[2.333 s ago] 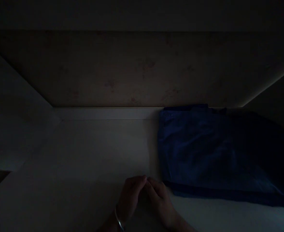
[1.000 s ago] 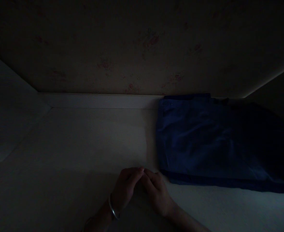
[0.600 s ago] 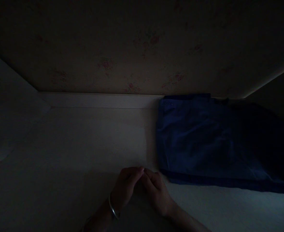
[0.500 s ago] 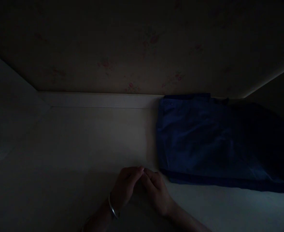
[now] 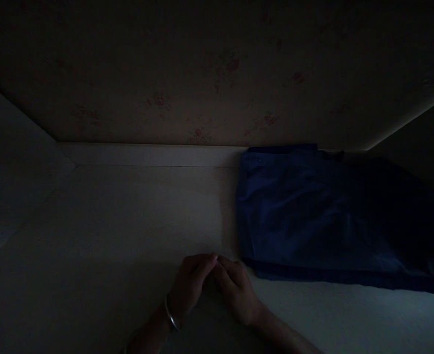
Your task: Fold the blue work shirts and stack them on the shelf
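Observation:
The scene is very dark. My left hand (image 5: 191,282), with a metal bangle on the wrist, and my right hand (image 5: 236,289) rest side by side on a pale shelf surface (image 5: 109,231), fingertips touching each other. Both hands have their fingers curled and pressed together. Whether anything is between the fingers is too dark to see. A folded dark blue garment (image 5: 324,216) lies just right of my right hand, its near left corner almost at my fingers.
The shelf is boxed in by a back wall (image 5: 202,88) with a faint reddish pattern, a pale ledge (image 5: 150,155) along the back, and slanted side panels at left (image 5: 10,167) and right (image 5: 416,132).
The view has drifted slightly, mostly early on. My hands stay together at the same spot beside the garment's corner, and the garment has not moved.

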Motion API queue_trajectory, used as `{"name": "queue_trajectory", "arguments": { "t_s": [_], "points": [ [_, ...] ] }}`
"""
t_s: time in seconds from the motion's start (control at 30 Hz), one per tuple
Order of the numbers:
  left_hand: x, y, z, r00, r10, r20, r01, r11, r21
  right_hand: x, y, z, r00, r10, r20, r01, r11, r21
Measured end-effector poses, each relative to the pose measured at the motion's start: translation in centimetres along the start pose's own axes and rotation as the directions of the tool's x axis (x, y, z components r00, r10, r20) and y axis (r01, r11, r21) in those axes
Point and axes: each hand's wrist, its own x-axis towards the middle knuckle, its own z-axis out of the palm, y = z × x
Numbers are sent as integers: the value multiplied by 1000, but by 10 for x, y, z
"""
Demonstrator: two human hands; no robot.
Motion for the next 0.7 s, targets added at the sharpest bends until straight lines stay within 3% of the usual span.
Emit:
{"name": "queue_trajectory", "arguments": {
  "t_s": [0.23,0.3,0.37,0.4,0.47,0.53,0.6,0.63,0.7],
  "points": [
    [1,8,9,992,59,-110,-47,993,109,-1,-3,3,997,43,-69,-40,998,44],
    [-3,10,19,981,95,-167,-63,981,185,-15,-11,-15,994,58,-94,-54,997,48],
    [-5,11,31,971,117,-208,-61,964,259,-33,-22,-52,973,6,-233,-1,1000,24],
    [-4,12,36,969,127,-214,-61,956,288,-43,-28,-79,937,-43,-348,41,999,-13],
    [5,14,47,959,179,-220,-95,933,348,-58,-36,-144,770,-156,-619,52,982,-183],
    [22,18,57,940,272,-208,-155,880,449,-69,-37,-218,570,-266,-777,-160,892,-422],
    [44,23,66,936,320,-149,-187,807,560,-78,-32,-285,425,-296,-856,-490,719,-492],
    [54,26,71,944,311,-108,-188,777,600,-83,-27,-312,378,-253,-891,-620,645,-447],
    [68,34,81,960,277,-40,-186,738,649,-93,-18,-351,358,-98,-928,-746,568,-348]
  ]
}}
